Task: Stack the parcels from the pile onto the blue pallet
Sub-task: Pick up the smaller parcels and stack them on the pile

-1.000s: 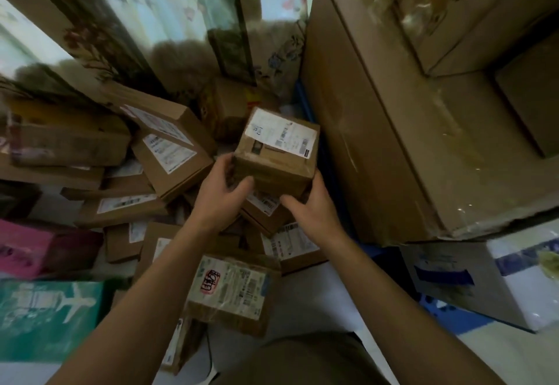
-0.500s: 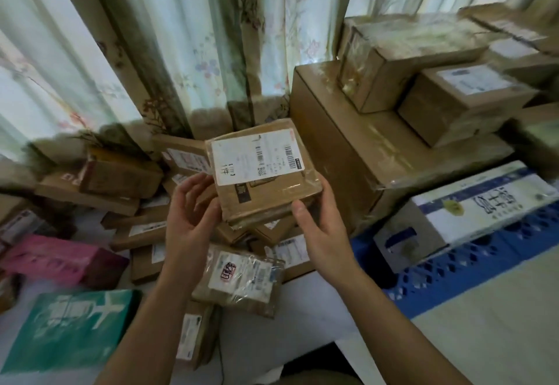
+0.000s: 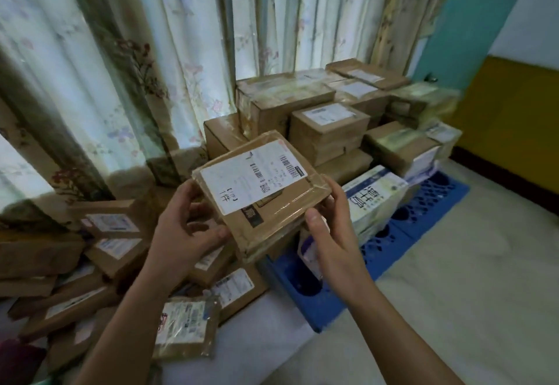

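I hold a taped cardboard parcel (image 3: 257, 191) between both hands, label up; my left hand (image 3: 184, 230) cups its left edge, fingers curled under; my right hand (image 3: 329, 230) grips its right corner, thumb on top; the blue pallet (image 3: 320, 297) lies below my right hand, the pile (image 3: 99, 263) under my left.

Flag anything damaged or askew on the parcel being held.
The held parcel looks worn: its clear tape wrap is wrinkled and its near edge crumpled. The left hand and right hand hold it tilted. No tear shows.
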